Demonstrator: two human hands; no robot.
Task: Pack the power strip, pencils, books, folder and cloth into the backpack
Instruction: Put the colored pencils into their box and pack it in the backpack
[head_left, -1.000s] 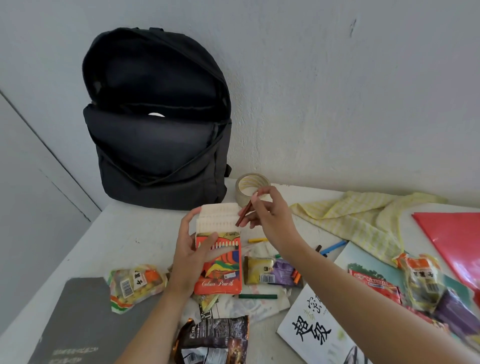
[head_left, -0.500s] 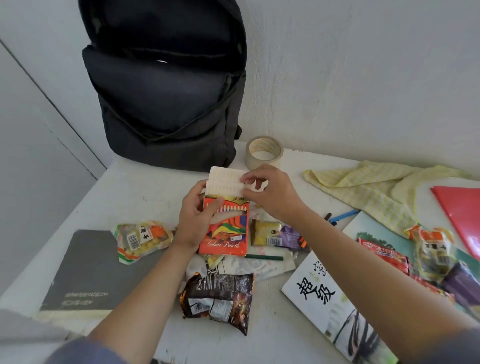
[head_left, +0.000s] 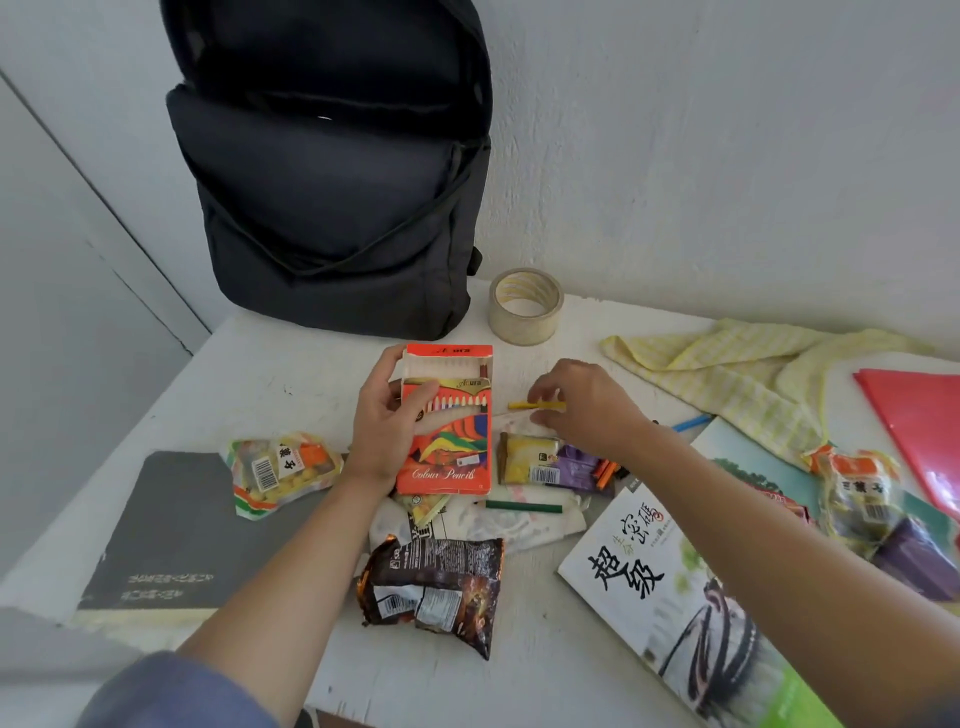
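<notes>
two hands are working: my left hand (head_left: 387, 421) is gripping the open pencil box (head_left: 445, 421) on the counter (head_left: 291, 374) before the backpack (head_left: 332, 171), my right hand (head_left: 587, 405) is pinching a yellow pencil (head_left: 535, 405) just beside it.

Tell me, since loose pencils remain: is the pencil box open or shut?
Open. The pencil box has its top flap folded back, showing the inside, held by the left hand.
</notes>
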